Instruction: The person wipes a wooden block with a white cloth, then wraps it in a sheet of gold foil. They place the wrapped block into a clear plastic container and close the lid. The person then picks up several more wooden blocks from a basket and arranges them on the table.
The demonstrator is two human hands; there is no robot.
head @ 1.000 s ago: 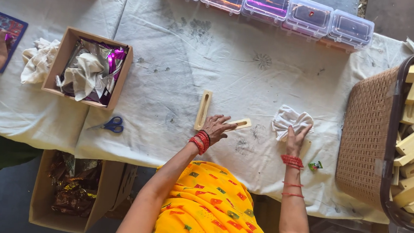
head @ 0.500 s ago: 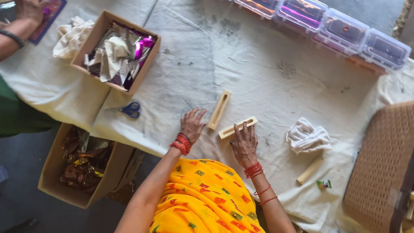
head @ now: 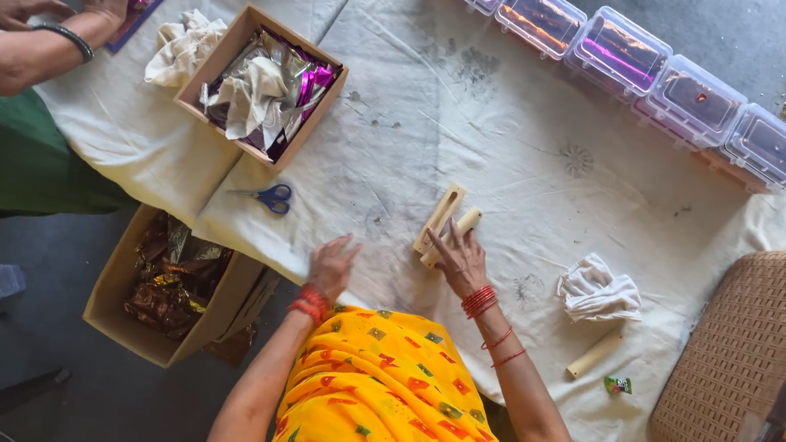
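Right hand (head: 463, 263) on the cloth-covered table (head: 513, 146), fingers (head: 453, 239) pressed onto a short wooden stick (head: 453, 236) lying against a wooden block (head: 439, 217), left hand (head: 332, 265) flat beside them, fingers loosely spread, holding nothing, scissors (head: 272, 197) farther left.

both hands reach forward, left hand (head: 332, 265) flat (fingers spread), right hand (head: 462, 260) curled, palm down.

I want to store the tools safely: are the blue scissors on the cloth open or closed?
Closed. The scissors lie flat on the white cloth, and their blades show as one thin line, not spread apart.
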